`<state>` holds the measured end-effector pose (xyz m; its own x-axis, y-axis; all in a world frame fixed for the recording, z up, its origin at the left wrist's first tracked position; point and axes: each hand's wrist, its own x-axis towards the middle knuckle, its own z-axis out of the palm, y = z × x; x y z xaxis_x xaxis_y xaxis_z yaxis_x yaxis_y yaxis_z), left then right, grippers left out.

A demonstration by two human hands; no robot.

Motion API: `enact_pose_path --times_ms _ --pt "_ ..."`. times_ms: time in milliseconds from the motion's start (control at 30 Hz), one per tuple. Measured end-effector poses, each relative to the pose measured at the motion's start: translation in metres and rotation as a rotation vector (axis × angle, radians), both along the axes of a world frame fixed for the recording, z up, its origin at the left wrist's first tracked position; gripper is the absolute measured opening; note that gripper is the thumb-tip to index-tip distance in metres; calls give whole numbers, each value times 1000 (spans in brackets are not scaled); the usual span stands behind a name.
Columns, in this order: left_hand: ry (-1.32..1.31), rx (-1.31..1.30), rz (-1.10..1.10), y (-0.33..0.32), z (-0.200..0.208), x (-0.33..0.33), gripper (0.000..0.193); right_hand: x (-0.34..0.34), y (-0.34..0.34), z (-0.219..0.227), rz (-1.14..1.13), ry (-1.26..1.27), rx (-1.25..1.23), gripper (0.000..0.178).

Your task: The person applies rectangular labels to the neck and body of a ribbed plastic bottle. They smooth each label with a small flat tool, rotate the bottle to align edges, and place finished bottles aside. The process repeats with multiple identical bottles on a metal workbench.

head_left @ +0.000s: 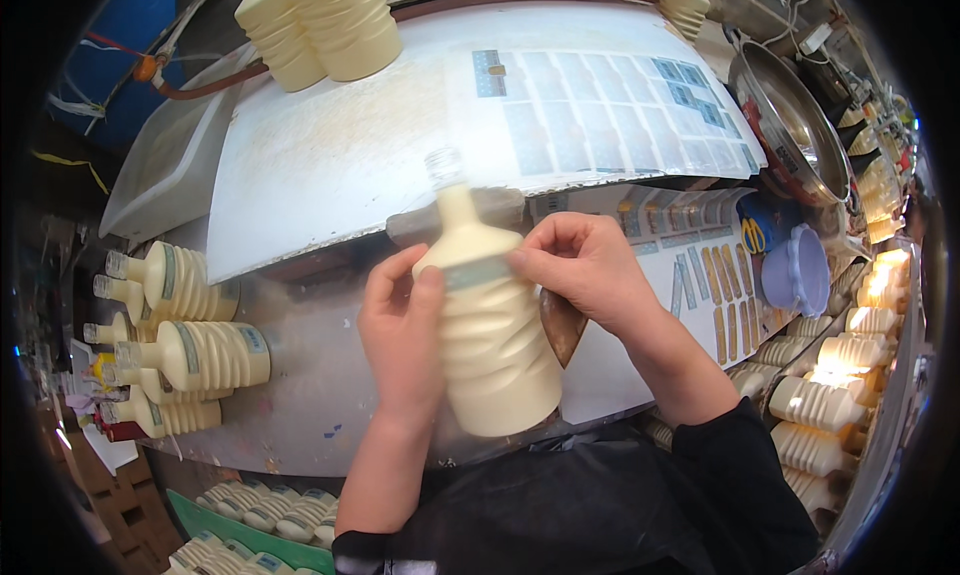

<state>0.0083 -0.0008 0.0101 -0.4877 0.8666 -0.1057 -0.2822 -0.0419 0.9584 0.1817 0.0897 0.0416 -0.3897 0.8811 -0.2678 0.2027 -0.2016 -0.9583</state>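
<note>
A cream ribbed bottle point(497, 350) with a clear threaded neck lies tilted in front of me, its neck pointing away. Across its shoulder runs a grey-blue label strip point(478, 272). My left hand point(402, 325) grips the bottle's left side, thumb and fingertips at the strip's left end. At the strip's right end, my right hand point(585, 265) pinches with thumb and forefinger. Behind the bottle's neck is a greyish block point(410, 225). A brown pointed flat piece point(563, 327) shows just below my right hand; what it is I cannot tell.
A white board point(340, 165) carries pale blue label sheets point(575, 110) and standing bottles point(345, 25). More bottles point(205, 355) lie at the left. On the right are gold and blue strips point(725, 285), yellow-handled scissors point(752, 235), a lilac bucket point(797, 272) and a metal pan point(790, 115).
</note>
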Motion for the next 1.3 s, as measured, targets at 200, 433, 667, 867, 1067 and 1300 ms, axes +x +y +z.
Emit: enact_pose_path --times_ms 200,433,667,867,1067,1300 --pt "-18 2 -11 0 1 2 31 5 3 -12 14 40 2 15" --pt "-37 -28 10 -2 -3 1 28 19 9 -20 -7 161 -105 17" --pt "-81 -4 -1 -2 -3 0 27 2 -1 -28 21 222 -120 21" --pt "-76 8 1 -2 -5 1 27 0 1 -32 20 202 -106 21" --pt "-81 9 6 -2 -6 1 27 -1 1 -33 16 203 -111 20" --pt "-94 -27 -21 -7 -13 -8 33 5 3 -29 29 192 -158 23"
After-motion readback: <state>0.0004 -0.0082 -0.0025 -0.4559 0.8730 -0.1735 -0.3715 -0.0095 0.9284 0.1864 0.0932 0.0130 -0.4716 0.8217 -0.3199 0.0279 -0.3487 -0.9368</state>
